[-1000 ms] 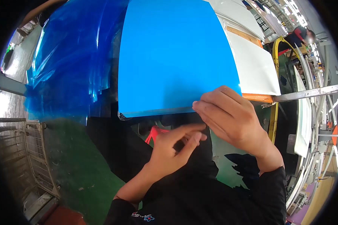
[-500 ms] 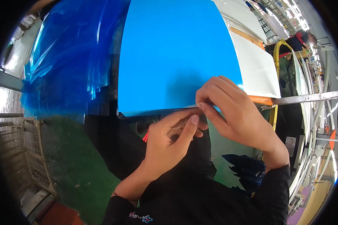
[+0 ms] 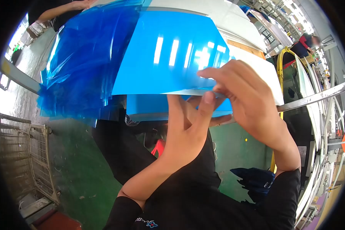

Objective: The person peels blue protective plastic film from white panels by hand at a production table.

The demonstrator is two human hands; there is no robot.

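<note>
A glossy blue sheet point(image 3: 153, 73) lies over a stack, its near edge raised above the blue surface beneath point(image 3: 147, 105). My left hand point(image 3: 188, 130) is at that raised edge, palm up, with fingers spread and partly hidden under the sheet; its thumb points up beside the edge. My right hand point(image 3: 251, 96) is curled at the sheet's near right corner. Its index finger reaches over the top face, and the thumb side is at the edge, partly hidden by the other fingers.
Crumpled clear blue film point(image 3: 86, 61) hangs to the left of the stack. White boards point(image 3: 253, 67) lie on the right, beside a metal bar point(image 3: 314, 97). A wire cart point(image 3: 42, 153) stands at lower left. One person's arm point(image 3: 61, 11) shows at upper left, another person point(image 3: 304, 44) at far right.
The blue sheet's near edge has lifted off the surface below. My left hand has moved up and right with fingers more spread; my right hand has shifted right. A person's arm has appeared at upper left.
</note>
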